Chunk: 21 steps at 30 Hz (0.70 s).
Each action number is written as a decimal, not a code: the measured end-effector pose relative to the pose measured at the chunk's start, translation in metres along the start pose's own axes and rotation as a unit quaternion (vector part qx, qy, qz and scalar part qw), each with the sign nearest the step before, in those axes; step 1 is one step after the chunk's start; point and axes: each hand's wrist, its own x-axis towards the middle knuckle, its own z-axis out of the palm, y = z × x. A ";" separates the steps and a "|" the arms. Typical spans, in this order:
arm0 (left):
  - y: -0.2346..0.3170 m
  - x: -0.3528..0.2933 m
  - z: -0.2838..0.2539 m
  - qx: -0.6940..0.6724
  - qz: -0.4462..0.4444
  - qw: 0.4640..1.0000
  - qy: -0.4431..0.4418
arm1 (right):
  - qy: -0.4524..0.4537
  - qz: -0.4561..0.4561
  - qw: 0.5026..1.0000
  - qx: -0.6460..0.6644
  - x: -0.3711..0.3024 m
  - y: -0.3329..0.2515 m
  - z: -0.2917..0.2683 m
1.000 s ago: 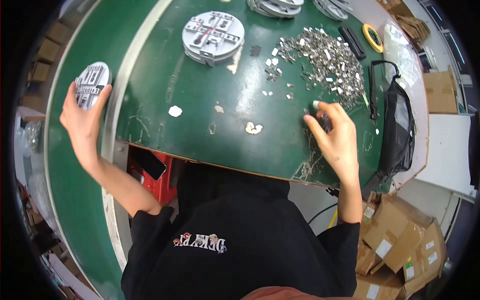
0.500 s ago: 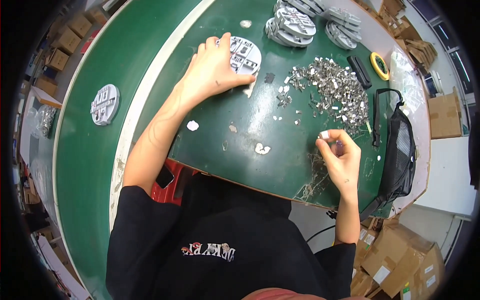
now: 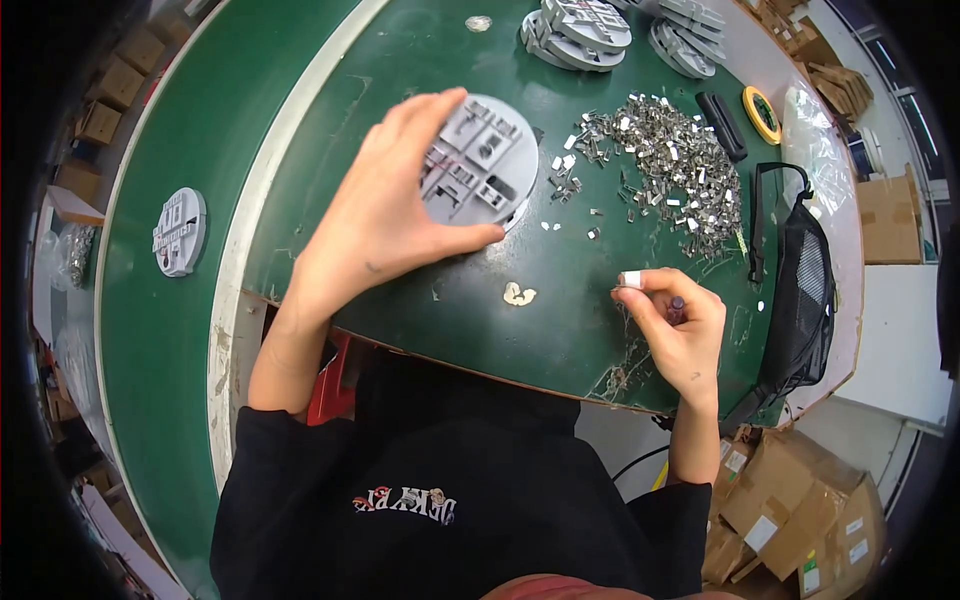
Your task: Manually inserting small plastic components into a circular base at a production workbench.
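Note:
My left hand (image 3: 375,200) grips the edge of a round grey plastic disc (image 3: 515,165), thumb at the near rim and fingers at the far left. Moulded compartments and small fittings cover the disc's upper face. My right hand (image 3: 685,330) is near the table's front right, thumb and forefinger pinching a small white-faced piece (image 3: 630,280). A short dark purple cylinder (image 3: 677,305) pokes out from its curled fingers; the rest of it is hidden. Beyond the right hand lies a heap of small metal clips (image 3: 680,170), some with white faces.
Stacked grey discs (image 3: 575,40) stand at the back, with another stack (image 3: 688,45) beside them. One more disc (image 3: 180,232) lies on the green belt at left. Yellow tape roll (image 3: 762,115), black bar (image 3: 722,127) and black mesh bag (image 3: 800,290) line the right side.
My left hand has brought the disc nearer to me. My right hand has shifted slightly left with the small piece. The disc on the belt has moved left and nearer.

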 end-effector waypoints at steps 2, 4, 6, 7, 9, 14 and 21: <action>0.005 0.002 -0.007 -0.036 -0.011 0.999 -0.003 | 0.005 0.009 1.000 0.006 0.002 -0.003 0.000; 0.012 0.002 -0.017 -0.104 -0.025 0.994 0.001 | 0.018 0.014 1.000 0.016 0.005 -0.007 0.002; 0.019 -0.007 -0.014 -0.122 0.024 0.992 -0.036 | 0.022 0.021 0.999 0.021 0.007 -0.012 0.001; 0.026 -0.012 -0.008 -0.108 0.080 0.988 -0.076 | 0.022 0.024 0.999 0.035 0.008 -0.016 0.001; 0.042 -0.027 0.005 -0.074 0.092 0.979 -0.164 | 0.024 0.036 0.997 0.058 0.007 -0.025 0.003; 0.040 -0.041 0.033 -0.115 0.129 0.946 -0.275 | -0.050 0.021 0.995 0.083 0.001 -0.028 0.009; 0.038 -0.048 0.042 -0.251 0.050 0.950 -0.181 | -0.105 0.039 0.992 0.058 -0.016 -0.024 0.010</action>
